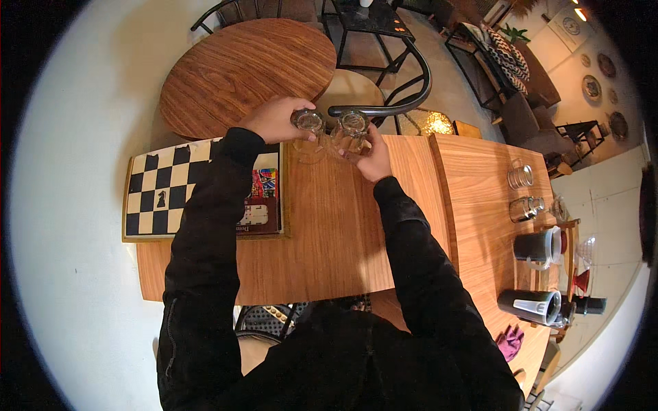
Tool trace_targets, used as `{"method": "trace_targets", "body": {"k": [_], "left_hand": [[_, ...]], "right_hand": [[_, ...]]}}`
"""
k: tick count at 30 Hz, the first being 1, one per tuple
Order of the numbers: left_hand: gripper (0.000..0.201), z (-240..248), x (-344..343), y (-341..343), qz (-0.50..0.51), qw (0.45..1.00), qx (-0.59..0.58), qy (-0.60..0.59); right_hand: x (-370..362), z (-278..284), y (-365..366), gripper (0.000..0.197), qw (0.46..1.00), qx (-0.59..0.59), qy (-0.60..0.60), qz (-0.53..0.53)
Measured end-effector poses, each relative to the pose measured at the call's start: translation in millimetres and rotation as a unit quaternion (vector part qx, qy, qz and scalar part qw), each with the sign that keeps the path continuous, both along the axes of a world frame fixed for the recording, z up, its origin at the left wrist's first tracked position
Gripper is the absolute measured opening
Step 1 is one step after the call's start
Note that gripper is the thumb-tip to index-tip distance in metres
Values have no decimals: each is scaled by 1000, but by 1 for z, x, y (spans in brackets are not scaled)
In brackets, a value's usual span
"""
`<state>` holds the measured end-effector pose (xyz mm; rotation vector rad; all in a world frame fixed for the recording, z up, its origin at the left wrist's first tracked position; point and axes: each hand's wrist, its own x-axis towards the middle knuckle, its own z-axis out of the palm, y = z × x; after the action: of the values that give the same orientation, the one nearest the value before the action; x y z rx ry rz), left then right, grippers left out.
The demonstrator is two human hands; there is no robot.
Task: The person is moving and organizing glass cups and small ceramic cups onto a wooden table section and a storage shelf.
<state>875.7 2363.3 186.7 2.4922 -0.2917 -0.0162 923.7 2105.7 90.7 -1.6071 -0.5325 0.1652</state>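
My left hand (pixel 274 120) is closed around a clear drinking glass (pixel 308 123) near the far edge of the wooden table (pixel 329 240). A second clear glass (pixel 351 129), just to the right of the first, is gripped by my right hand (pixel 373 157). The two glasses are side by side with a narrow gap between them. A thick round end faces up on each; I cannot tell whether it is base or rim. Whether they touch the tabletop is also unclear. To the left, under my left forearm, lies a checkered game board (pixel 161 185) with a box beside it.
Further right, a second wooden table (pixel 473 205) holds glass jars (pixel 526 208), dark cylindrical containers (pixel 531 306) and a purple cloth or glove (pixel 509 342). Beyond the far edge stand a round wooden table (pixel 247 72) and a black-framed chair (pixel 421 75). A white wall (pixel 75 205) borders the left.
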Motion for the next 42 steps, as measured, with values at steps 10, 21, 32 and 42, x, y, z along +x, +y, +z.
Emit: {"method": "trace_targets", "body": {"k": [10, 21, 32, 42], "left_hand": [[67, -3, -1, 2, -16, 1000, -21, 4], [72, 3, -6, -5, 19, 998, 49, 22], [79, -10, -5, -1, 28, 998, 43, -20], [78, 50, -67, -29, 89, 990, 6, -106]], "right_hand": [[1, -16, -5, 79, 995, -81, -53, -39], [-1, -24, -7, 79, 996, -72, -48, -25], [-2, -18, -8, 80, 989, -113, -88, -18], [-64, -12, -66, 96, 975, -30, -110, -189]]}}
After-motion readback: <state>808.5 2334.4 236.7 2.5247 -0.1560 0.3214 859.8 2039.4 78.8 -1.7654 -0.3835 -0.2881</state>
